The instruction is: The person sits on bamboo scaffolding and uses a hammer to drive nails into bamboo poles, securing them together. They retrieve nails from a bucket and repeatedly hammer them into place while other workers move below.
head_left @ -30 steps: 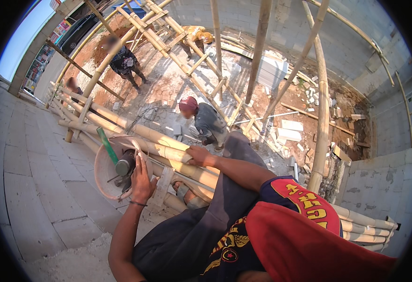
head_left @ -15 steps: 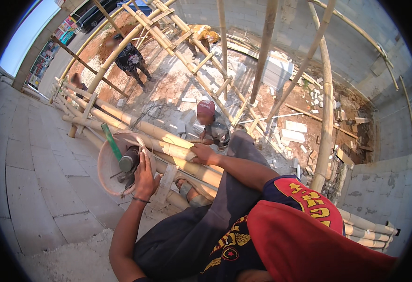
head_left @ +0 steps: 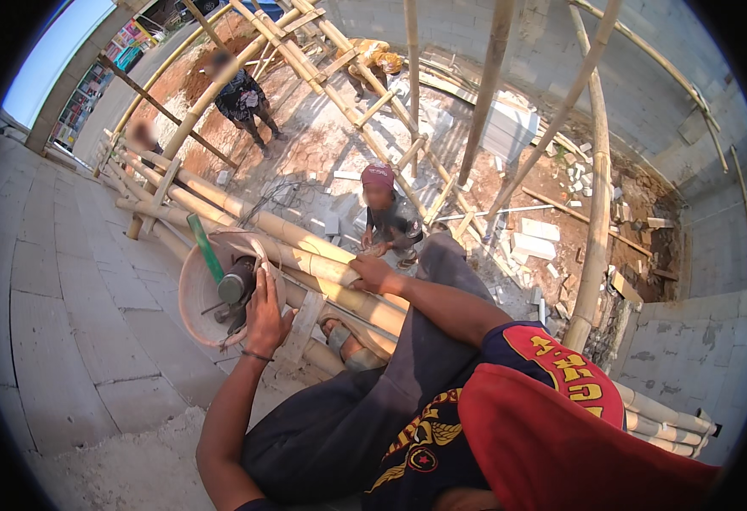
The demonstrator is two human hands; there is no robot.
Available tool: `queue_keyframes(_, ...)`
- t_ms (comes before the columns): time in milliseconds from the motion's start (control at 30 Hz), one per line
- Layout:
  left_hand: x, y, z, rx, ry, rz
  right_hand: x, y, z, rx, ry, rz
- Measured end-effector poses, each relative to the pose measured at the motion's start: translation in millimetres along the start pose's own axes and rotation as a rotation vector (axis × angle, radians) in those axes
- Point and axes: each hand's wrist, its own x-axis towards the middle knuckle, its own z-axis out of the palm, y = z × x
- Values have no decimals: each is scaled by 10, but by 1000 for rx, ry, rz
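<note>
Co-worker (head_left: pixel 397 221) at 12 o'clock now more upright, bucket (head_left: pixel 196 294) at 9 o'clock unaffected: left hand (head_left: pixel 266 315) flat on its rim, thumb out, right hand (head_left: pixel 375 274) over bamboo pole (head_left: pixel 316 266), grip unclear.

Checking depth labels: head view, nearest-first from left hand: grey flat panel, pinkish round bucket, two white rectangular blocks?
1. Pinkish round bucket: left, at the left hand.
2. White rectangular blocks: right, on the ground.
3. Grey flat panel: right, beyond the blocks.
</note>
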Motion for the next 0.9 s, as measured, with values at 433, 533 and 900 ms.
queue_keyframes(433, 9, 15, -28, -20, -17, -2, -37, -76, -81, 12, 14, 30)
queue_keyframes(533, 14, 7, -33, -1, -20, 9, -30, -64, -63, 11, 7, 39)
queue_keyframes(900, 297, -428, -339, 194, 435, -64, -19, -34, -77, 26, -57, 49)
